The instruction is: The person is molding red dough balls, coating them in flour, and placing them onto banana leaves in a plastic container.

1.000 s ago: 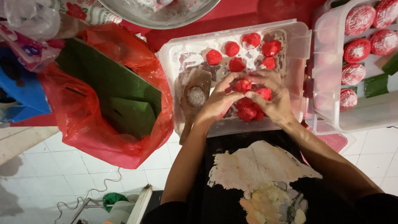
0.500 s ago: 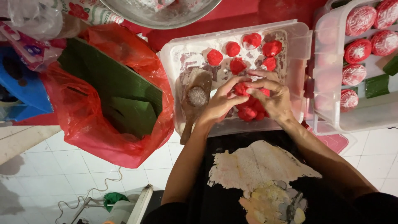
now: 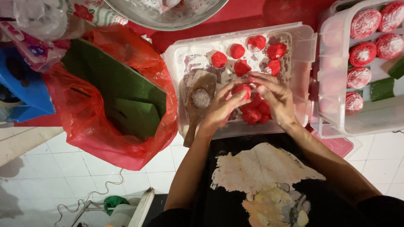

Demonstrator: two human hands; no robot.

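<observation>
The left hand [image 3: 223,105] is raised over a clear plastic tray [image 3: 185,54], its forearm coming up from the lower middle of the view, wrist bent slightly, fingers curled round a red dough ball [image 3: 243,89]. The right hand [image 3: 272,96] meets it from the other side, forearm slanting in from the lower right, fingers arched over the top of the same ball, so that both hands close on it between their fingertips. The ball sits above the near half of the tray, right over a small heap of red dough pieces [image 3: 256,111] lying against the tray's near wall.

Farther back on the floured tray floor lie five more red balls [image 3: 237,51], apart from one another. To the left of the hands, inside the tray, a wooden mould [image 3: 198,98] with a round carved hollow lies with its handle sticking out over the near rim.

Left of the tray stands a red plastic bag [image 3: 88,122], open, with folded green leaves [image 3: 113,84] inside. To the right is a second clear box [image 3: 336,84] holding finished round red cakes [image 3: 365,23] on green leaf pieces. A metal bowl [image 3: 168,14] sits at the top, on a red tabletop [image 3: 248,14]. White floor tiles [image 3: 42,176] show below.
</observation>
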